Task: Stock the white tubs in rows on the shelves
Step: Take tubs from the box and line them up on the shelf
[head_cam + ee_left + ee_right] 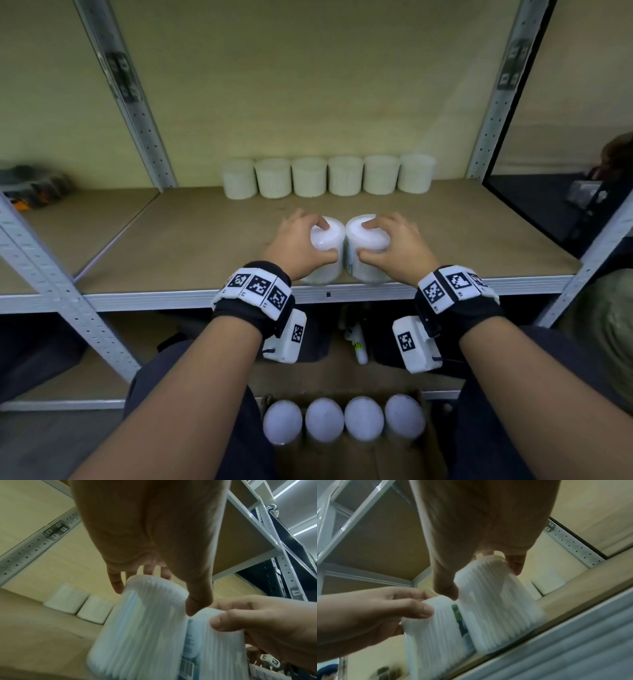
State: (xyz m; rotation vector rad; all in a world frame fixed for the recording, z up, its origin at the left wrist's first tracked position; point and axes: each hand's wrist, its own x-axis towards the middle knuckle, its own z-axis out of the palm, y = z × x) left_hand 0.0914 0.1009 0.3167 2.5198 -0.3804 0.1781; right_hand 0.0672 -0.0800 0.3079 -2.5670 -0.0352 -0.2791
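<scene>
Two white ribbed tubs stand side by side near the front edge of the wooden shelf [178,240]. My left hand [301,240] grips the left tub [325,253] from above by its lid; fingers curl over the far rim, thumb on the near side. My right hand [390,243] grips the right tub [366,253] the same way. In the left wrist view the left tub [145,626] fills the middle, under my left hand [154,592]. The right wrist view shows the right tub [498,599] under my right hand [481,574]. A row of several white tubs [329,176] lines the shelf's back.
An open cardboard box [342,445] below, between my arms, holds several more white tubs [342,421]. Grey perforated uprights [137,113] frame the shelf on both sides. Dark items [34,186] lie on the neighbouring shelf at far left. Bare board lies between the held tubs and the back row.
</scene>
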